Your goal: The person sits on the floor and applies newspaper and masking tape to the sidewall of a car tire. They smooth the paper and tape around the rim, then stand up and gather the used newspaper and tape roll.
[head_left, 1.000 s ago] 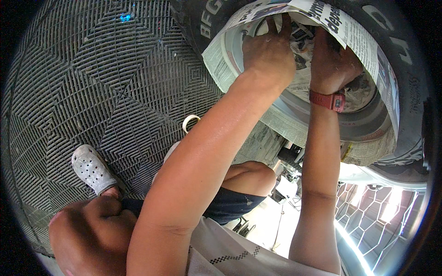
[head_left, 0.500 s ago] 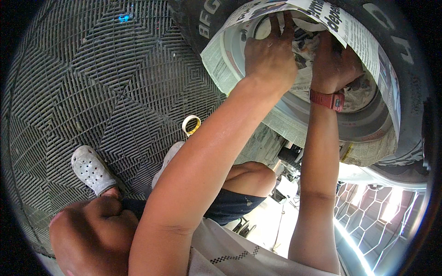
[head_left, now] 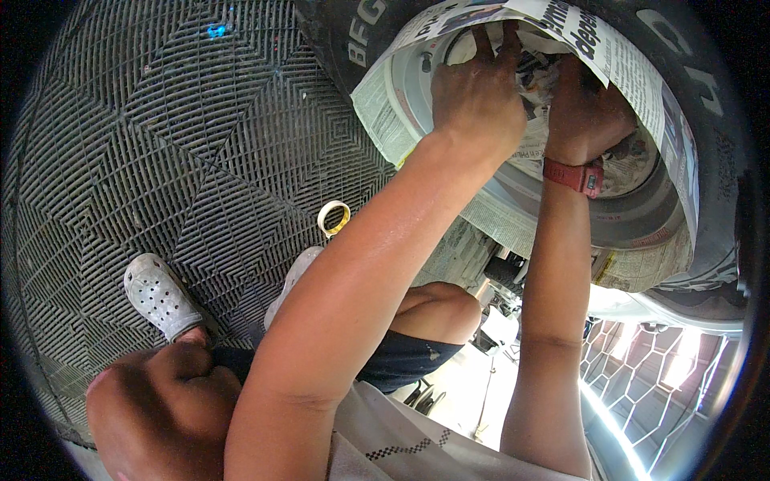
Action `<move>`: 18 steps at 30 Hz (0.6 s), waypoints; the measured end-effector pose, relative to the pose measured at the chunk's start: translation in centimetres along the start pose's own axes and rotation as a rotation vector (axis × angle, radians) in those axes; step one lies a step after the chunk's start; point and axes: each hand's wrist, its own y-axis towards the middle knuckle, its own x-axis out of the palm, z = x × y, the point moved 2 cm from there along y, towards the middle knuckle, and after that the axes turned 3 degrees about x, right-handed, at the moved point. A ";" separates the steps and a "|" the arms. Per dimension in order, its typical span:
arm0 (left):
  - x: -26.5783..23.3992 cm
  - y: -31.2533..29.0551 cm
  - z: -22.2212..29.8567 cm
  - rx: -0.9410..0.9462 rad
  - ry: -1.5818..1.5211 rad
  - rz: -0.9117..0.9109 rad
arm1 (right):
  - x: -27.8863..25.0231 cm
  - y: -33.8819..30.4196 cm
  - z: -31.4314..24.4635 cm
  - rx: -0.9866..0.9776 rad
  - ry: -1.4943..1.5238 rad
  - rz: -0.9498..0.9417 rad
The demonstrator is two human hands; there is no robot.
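1. Newspaper (head_left: pixel 644 96) rings the wheel (head_left: pixel 626 221) at far right, within the tire (head_left: pixel 716 152).
2. Left hand (head_left: pixel 481 100): two fingers extended, slightly apart, over the wheel's centre; any grip cannot be told.
3. Right hand (head_left: pixel 589 120): fingertips hidden; opening and hold cannot be told.
4. Paper seems light, limp, easily torn; best pinched gently along free edges.

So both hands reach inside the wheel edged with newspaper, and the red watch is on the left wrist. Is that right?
Not quite: the head view shows the red watch on the wrist of the right hand. The left hand does reach inside the wheel edged with newspaper too.
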 end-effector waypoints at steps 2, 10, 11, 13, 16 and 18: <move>-0.2 0.1 0.0 -0.011 -0.007 -0.019 | -0.1 0.1 0.0 -0.002 -0.037 -0.012; 0.2 0.3 0.5 0.060 -0.016 0.033 | 0.7 0.6 0.4 -0.027 0.121 0.052; 0.3 0.3 0.5 0.050 -0.017 0.053 | 0.7 0.5 0.4 -0.020 0.083 0.036; 0.4 0.3 0.7 0.043 -0.025 0.104 | 0.3 0.4 0.2 0.012 0.008 0.029; 0.3 0.4 0.7 0.027 0.007 0.101 | -0.4 0.1 0.0 0.027 0.036 -0.003; 0.2 0.6 0.6 0.014 0.060 0.036 | -0.8 0.0 -0.2 0.067 0.076 0.001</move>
